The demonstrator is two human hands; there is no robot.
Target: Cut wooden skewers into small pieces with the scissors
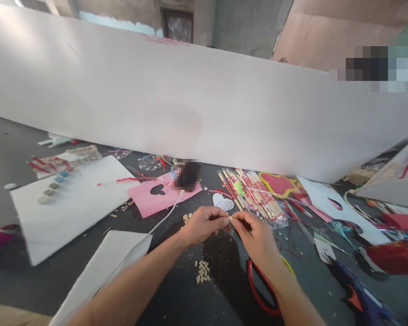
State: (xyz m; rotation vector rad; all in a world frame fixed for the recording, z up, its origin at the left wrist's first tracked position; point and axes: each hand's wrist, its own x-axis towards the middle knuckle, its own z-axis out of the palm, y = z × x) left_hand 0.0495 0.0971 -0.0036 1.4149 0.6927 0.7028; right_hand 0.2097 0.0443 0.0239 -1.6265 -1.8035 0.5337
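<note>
My left hand and my right hand meet over the dark table, thumbs and fingers closed in a pinch. Between the fingertips is a small pale piece, mostly covered; it looks like the short wooden stick pieces piled below. A second heap of wooden bits lies behind my left hand. Just beyond the fingers rests a white paper heart with a drawn pattern. Under my right forearm, partly hidden, is a red looped handle, with a yellow edge showing beside it.
Wooden chopsticks in clear plastic lie beyond my right hand. A dark blue glue gun and a red can are at right. White boards and pink paper cover the left. A tall white panel stands behind.
</note>
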